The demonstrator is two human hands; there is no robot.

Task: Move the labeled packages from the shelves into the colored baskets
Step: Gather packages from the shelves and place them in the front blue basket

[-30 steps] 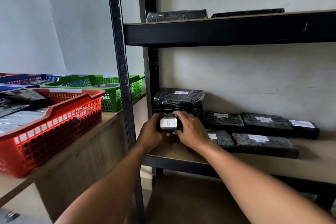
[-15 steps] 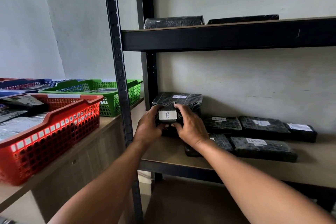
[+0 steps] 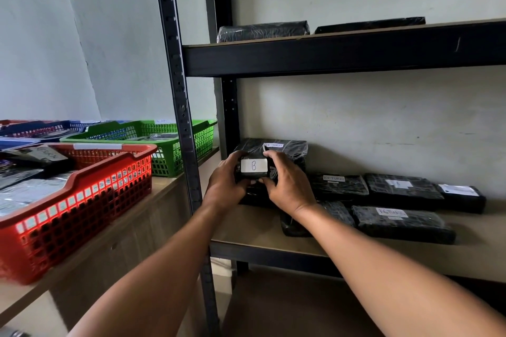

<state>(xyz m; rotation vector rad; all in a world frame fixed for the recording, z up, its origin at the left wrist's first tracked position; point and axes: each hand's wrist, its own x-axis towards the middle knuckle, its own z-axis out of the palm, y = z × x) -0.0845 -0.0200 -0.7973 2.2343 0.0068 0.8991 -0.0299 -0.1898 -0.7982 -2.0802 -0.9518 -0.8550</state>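
While both hands clamped a small black package (image 3: 253,169) marked "B" at the left end of the lower shelf (image 3: 273,243), the left hand (image 3: 223,183) and right hand (image 3: 287,186) curled their fingers around its ends. A steady two-sided hold looked wise before carrying it past the shelf post (image 3: 178,117) toward the baskets (image 3: 109,169) on the tabletop (image 3: 169,186).

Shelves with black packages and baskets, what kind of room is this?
Probably a small storeroom or parcel-sorting room. A black metal shelf rack holds wrapped black packages with white labels, some reading RETURN. Beside it, a red basket and a green basket hold sorted packages.
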